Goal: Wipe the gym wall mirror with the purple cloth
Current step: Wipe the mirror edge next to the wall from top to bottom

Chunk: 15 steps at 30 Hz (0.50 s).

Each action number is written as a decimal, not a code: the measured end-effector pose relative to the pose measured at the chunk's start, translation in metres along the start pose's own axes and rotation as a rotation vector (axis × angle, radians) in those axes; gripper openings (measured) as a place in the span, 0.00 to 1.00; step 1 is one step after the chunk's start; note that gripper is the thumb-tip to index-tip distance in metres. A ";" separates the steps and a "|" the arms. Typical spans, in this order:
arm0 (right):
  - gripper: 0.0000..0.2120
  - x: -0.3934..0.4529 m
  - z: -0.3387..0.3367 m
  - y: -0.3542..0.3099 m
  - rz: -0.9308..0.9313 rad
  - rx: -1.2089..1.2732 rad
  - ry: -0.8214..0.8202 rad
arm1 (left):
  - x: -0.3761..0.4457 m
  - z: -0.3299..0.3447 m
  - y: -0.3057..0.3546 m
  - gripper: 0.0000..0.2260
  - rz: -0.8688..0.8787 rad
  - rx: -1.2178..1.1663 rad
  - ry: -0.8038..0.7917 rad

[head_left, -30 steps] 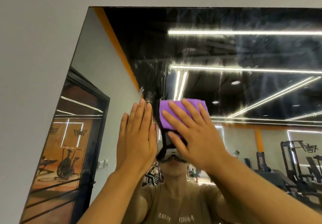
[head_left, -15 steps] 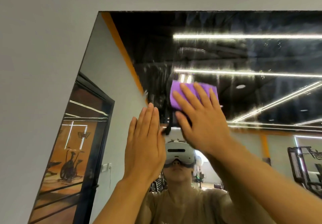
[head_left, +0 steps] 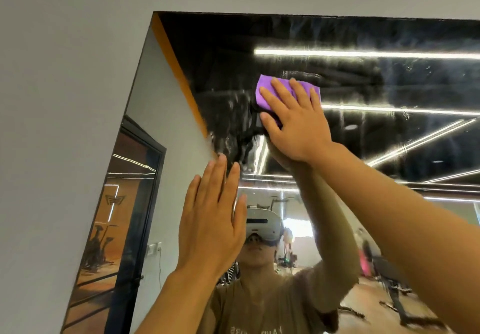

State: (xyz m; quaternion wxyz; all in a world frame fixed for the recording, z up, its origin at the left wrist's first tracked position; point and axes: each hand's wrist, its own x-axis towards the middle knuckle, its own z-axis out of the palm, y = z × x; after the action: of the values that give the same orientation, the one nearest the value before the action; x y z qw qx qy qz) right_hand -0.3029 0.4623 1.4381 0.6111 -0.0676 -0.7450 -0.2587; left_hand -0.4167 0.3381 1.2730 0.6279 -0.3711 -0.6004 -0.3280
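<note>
Purple cloth (head_left: 265,94) is up high on the gym wall mirror (head_left: 376,87), in the dark upper part of the glass where the black ceiling and light strips reflect. The right hand (head_left: 293,120) has it flattened against the glass, fingers spread and pretty much straight over it, thumb down at the lower edge. So the grip there is really a flat press, not a pinch or a fist. Most of the cloth is hidden under that hand; only the top edge and left side stick out, so I can't tell how it's folded.

Left hand (head_left: 211,222) is lower and to the left, fingers straight and close together, holding nothing. It looks like it's flat on the glass, but from behind I honestly can't tell if the palm touches or just hovers close.

Glass around the cloth is streaky and smeary, with drip-like marks running down below and left of it, plus specks further right. The mirror's right side and bottom are cut off by the frame edge, and only its top left corner shows against the grey wall (head_left: 65,100).

In the reflection there's a person in a brownish T-shirt with a white headset, partly blocked by both arms. The shirt lettering is mirrored and cut off, so it's unreadable. Gym gear behind is blurry.
</note>
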 end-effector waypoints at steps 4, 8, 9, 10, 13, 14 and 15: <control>0.33 0.001 0.003 -0.012 0.044 -0.012 0.038 | -0.002 -0.006 -0.013 0.25 0.001 -0.040 -0.023; 0.28 -0.071 0.018 -0.041 -0.073 0.022 0.075 | -0.005 -0.014 -0.040 0.26 -0.026 0.007 -0.020; 0.27 -0.092 0.022 -0.050 -0.109 0.025 0.077 | -0.006 -0.017 -0.047 0.26 -0.029 0.024 -0.015; 0.27 -0.110 0.025 -0.056 -0.142 0.021 0.072 | -0.006 -0.020 -0.053 0.26 -0.031 0.041 -0.014; 0.26 -0.130 0.028 -0.063 -0.197 0.021 0.053 | -0.007 -0.027 -0.068 0.27 -0.034 0.076 -0.044; 0.26 -0.123 0.027 -0.062 -0.207 0.029 0.050 | -0.007 -0.028 -0.072 0.27 -0.028 0.079 -0.063; 0.26 -0.111 0.026 -0.061 -0.215 0.032 0.049 | -0.007 -0.029 -0.074 0.27 -0.020 0.077 -0.081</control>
State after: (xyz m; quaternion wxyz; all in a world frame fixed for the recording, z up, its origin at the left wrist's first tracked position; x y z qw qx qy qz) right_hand -0.3239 0.4458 1.3114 0.5990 0.0288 -0.7368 -0.3121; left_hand -0.4663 0.2756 1.2716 0.6135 -0.3536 -0.6412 -0.2959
